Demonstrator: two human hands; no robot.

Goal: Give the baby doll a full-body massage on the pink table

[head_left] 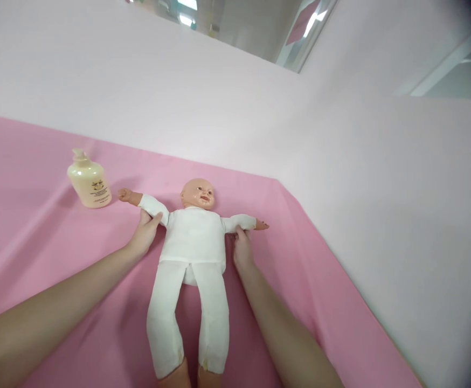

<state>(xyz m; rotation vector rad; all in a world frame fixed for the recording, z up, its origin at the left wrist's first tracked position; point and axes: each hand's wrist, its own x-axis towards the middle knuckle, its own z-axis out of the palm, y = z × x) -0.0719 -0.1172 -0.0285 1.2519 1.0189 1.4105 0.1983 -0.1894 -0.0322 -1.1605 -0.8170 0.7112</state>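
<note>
A baby doll (195,234) with a white cloth body lies on its back on a pink sheet (292,323), its head toward the wall and its arms spread out sideways. My left hand (145,233) grips the doll's arm on the left side, thumb on top near the elbow. On the other side, my right hand (242,248) holds the doll's right-side arm from below, and its fingers are partly hidden under the sleeve. The doll's feet run out of view at the bottom edge.
A pale yellow pump bottle (90,183) stands on the sheet left of the doll, close to its outstretched hand. White walls (219,118) rise behind and to the right of the surface. A window (251,32) is set in the back wall.
</note>
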